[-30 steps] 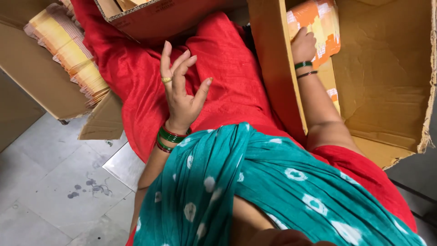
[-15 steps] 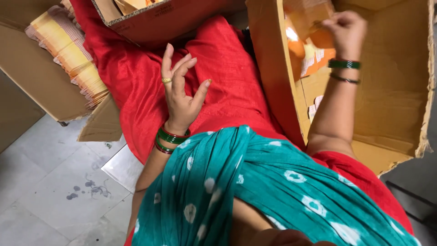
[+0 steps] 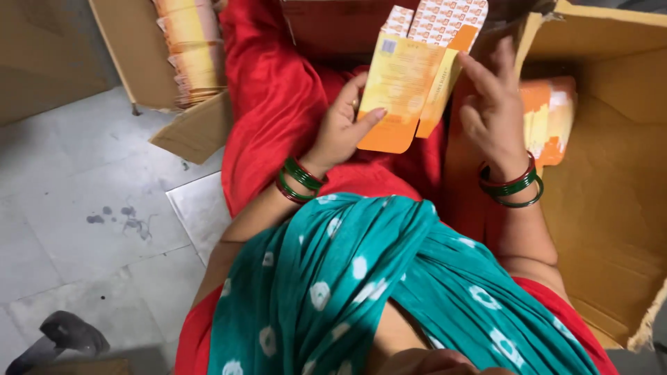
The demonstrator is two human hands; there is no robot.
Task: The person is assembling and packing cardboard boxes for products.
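Observation:
A flat, unfolded yellow and orange carton [image 3: 410, 83] is held up over my red lap. My left hand [image 3: 344, 125] grips its lower left edge, thumb across the front. My right hand [image 3: 490, 104] touches its right edge with fingers raised against the orange side flap. Both wrists wear green and red bangles. A teal dotted scarf [image 3: 375, 292] covers my chest at the bottom of the view.
A big open cardboard box [image 3: 618, 208] stands at my right with a stack of orange flat cartons [image 3: 552, 118] inside. Another open box [image 3: 139, 48] at upper left holds bundled yellow cartons [image 3: 191, 48]. Grey tiled floor [image 3: 83, 208] lies to the left.
My right hand has come out of the right box with a flat carton and brought it over my lap. My left hand, held up with nothing in it before, now grips the carton.

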